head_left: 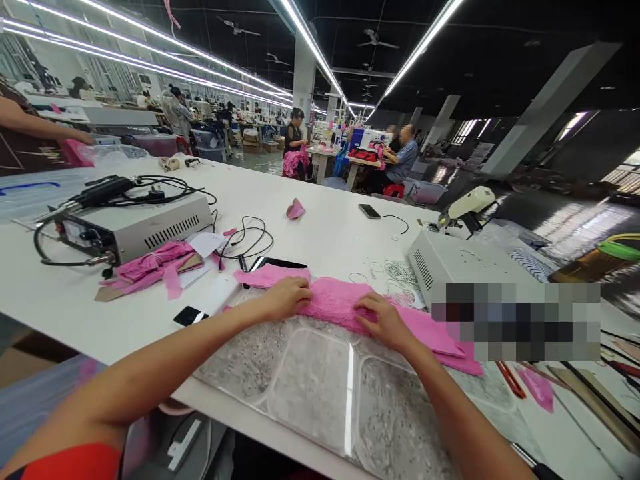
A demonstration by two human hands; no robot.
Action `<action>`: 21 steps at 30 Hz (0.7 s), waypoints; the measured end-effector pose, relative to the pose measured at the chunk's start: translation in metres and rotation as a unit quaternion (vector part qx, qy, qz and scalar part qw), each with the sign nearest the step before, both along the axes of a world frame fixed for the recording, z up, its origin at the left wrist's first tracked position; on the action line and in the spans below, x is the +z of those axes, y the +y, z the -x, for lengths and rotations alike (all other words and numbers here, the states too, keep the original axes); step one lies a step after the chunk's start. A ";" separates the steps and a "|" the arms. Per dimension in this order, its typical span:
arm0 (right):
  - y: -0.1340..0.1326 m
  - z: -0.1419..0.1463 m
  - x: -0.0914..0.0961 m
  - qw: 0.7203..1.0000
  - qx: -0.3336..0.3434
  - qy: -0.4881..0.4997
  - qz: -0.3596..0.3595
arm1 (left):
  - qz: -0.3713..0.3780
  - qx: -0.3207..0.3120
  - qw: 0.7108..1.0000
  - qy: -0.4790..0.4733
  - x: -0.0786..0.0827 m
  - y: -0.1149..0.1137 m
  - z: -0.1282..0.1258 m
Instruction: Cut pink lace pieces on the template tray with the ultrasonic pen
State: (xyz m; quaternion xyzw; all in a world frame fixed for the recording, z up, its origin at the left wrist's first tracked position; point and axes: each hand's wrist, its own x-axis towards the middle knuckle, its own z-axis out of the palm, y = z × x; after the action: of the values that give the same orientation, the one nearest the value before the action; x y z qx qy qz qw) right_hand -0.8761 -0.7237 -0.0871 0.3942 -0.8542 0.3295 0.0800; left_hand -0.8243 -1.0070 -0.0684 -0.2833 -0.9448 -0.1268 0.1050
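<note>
A strip of pink lace fabric (pixel 336 299) lies across the white table (pixel 325 227), partly over a clear plastic template (pixel 320 387) in front of me. My left hand (pixel 287 297) rests on the lace's left part, fingers curled down and pinching the cloth. About a hand's width to the right, my right hand (pixel 383 321) presses on the lace with its fingers bent onto it. More pink lace runs right from under my right hand.
A grey electrical box with cables (pixel 133 227) and a pile of pink pieces (pixel 150 265) sit at left. A phone (pixel 369 211), a white machine (pixel 450 263), and a small pink scrap (pixel 295 209) lie beyond. Other people work at tables farther back.
</note>
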 end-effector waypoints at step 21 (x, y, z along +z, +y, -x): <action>0.007 -0.007 -0.013 0.968 -0.148 0.195 0.052 | -0.179 -0.010 0.982 -0.066 0.050 0.013 -0.015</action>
State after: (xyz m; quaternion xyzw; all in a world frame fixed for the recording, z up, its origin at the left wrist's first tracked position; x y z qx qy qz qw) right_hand -0.8695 -0.7164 -0.1004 0.3156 -0.8526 0.2744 0.3133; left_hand -0.8094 -0.9937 -0.0184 -0.2604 -0.9088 -0.3133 0.0902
